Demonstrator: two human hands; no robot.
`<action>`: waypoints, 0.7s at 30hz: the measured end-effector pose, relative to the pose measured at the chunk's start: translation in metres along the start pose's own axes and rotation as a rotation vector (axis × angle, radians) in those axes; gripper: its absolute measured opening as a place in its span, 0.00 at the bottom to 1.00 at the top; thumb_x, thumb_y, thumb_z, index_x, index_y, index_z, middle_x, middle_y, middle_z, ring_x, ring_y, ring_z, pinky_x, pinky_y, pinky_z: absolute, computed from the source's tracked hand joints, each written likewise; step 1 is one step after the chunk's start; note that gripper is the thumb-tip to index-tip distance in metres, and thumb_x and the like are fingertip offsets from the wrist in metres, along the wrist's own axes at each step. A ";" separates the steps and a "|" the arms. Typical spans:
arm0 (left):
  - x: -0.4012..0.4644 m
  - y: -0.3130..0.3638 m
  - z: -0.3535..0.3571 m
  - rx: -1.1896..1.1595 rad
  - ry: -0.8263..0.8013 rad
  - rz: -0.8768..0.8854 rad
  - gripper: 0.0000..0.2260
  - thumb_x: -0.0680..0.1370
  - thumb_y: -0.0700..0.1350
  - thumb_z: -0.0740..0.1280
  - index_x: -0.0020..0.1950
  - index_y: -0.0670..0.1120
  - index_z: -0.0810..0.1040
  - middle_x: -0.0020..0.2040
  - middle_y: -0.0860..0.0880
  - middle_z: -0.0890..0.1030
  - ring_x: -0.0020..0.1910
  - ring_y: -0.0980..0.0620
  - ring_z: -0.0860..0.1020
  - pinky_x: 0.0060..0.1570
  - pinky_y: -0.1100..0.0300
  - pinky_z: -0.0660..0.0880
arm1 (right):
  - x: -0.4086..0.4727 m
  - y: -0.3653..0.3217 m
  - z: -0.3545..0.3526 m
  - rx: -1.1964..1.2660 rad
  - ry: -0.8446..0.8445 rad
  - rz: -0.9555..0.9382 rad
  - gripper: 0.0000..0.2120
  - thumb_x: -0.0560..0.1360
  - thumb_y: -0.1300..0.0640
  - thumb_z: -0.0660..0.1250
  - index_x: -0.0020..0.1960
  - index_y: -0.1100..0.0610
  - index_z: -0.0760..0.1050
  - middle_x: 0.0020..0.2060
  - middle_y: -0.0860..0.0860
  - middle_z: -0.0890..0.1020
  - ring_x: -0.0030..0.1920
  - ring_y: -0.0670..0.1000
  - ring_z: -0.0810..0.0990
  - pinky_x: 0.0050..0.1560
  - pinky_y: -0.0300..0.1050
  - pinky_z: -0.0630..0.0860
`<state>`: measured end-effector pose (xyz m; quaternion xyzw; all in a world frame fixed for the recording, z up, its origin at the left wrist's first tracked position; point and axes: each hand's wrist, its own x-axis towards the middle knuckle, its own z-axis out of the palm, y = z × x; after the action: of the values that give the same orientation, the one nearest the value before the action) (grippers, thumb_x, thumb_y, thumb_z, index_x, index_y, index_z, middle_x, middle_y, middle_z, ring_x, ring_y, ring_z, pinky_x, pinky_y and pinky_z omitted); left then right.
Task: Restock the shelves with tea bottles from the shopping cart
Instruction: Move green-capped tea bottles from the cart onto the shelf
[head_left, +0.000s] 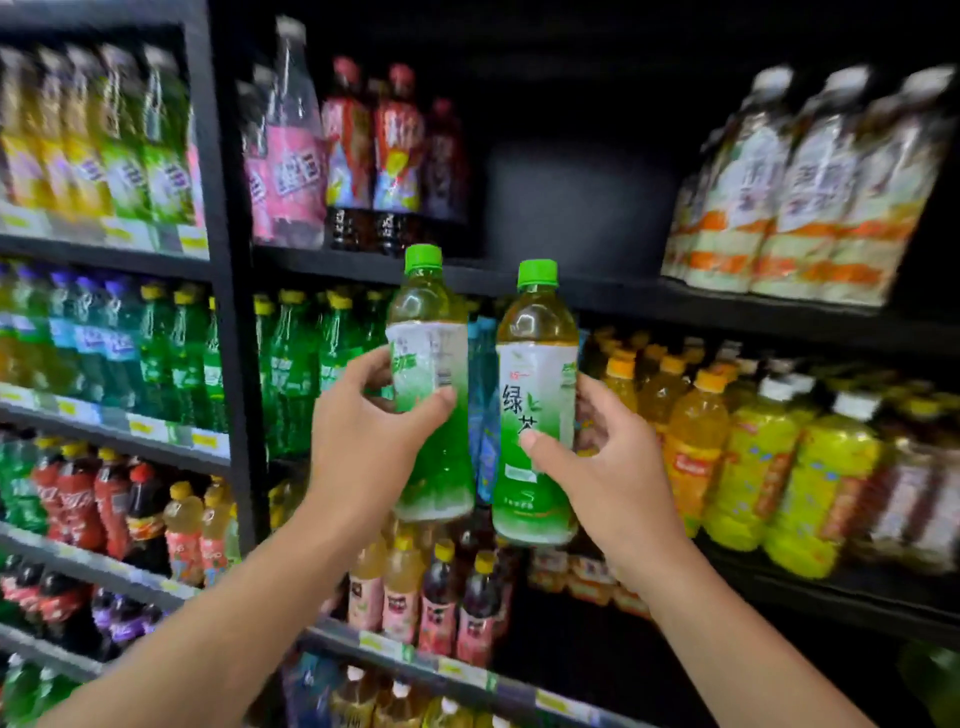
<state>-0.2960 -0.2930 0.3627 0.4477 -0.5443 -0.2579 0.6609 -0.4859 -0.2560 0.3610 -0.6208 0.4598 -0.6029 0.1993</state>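
I hold two green tea bottles upright in front of the drink shelves, both with green caps and white-green labels. My left hand (363, 426) grips the left tea bottle (428, 364) around its middle. My right hand (597, 457) grips the right tea bottle (537, 374) from its right side, thumb across the label. The two bottles are close together, a narrow gap between them. Both caps reach about the height of the upper shelf board (597, 293), where a dark empty gap (571, 208) lies behind them. The shopping cart is out of view.
White-capped tea bottles (810, 192) stand right of the gap, red-labelled dark bottles (374, 161) left of it. Below are green soda bottles (301, 364), orange and yellow drinks (727, 457). A black upright post (228, 312) divides the shelving units.
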 end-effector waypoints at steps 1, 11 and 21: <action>0.011 0.009 0.005 -0.013 -0.004 0.027 0.35 0.60 0.65 0.76 0.64 0.53 0.80 0.54 0.52 0.84 0.52 0.49 0.83 0.55 0.42 0.80 | 0.009 -0.009 -0.006 -0.001 0.015 -0.020 0.23 0.72 0.63 0.77 0.61 0.43 0.78 0.49 0.36 0.85 0.49 0.40 0.84 0.50 0.41 0.81; 0.104 0.080 0.033 -0.193 -0.156 0.221 0.20 0.71 0.47 0.79 0.61 0.53 0.80 0.49 0.53 0.85 0.44 0.56 0.83 0.39 0.60 0.74 | 0.097 -0.075 -0.030 0.053 0.172 -0.133 0.28 0.73 0.61 0.76 0.69 0.44 0.73 0.51 0.41 0.86 0.50 0.43 0.85 0.52 0.47 0.83; 0.176 0.101 0.059 -0.302 -0.297 0.318 0.21 0.73 0.46 0.78 0.64 0.52 0.79 0.50 0.56 0.85 0.46 0.59 0.83 0.42 0.61 0.77 | 0.160 -0.097 -0.020 0.036 0.269 -0.193 0.32 0.75 0.63 0.74 0.75 0.48 0.67 0.54 0.48 0.86 0.50 0.47 0.87 0.52 0.50 0.84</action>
<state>-0.3189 -0.4102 0.5370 0.2102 -0.6540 -0.2921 0.6654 -0.4958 -0.3309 0.5331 -0.5721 0.4099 -0.7049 0.0881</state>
